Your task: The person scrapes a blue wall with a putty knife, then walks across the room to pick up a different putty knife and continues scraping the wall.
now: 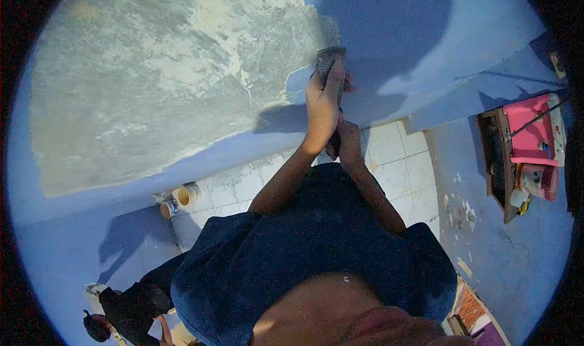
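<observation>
A scraper with a broad, worn metal blade (331, 56) and a dark handle reaches up against the blue wall (377, 27). My left hand (322, 100) is closed round its upper part, thumb along the blade. Lower down, my right hand (349, 144) grips the handle. The blade lies at the right edge of a large bare patch (152, 84), grey and cream, where no blue paint shows. Whether the blade's edge touches the wall is hard to tell.
Two buckets (185, 194) stand on the white tiled floor (389, 176) at the left. Another person (131, 303) in dark clothes is at the lower left. On the right wall hangs a wooden shelf (497, 163) with a pink cloth (528, 127) and containers.
</observation>
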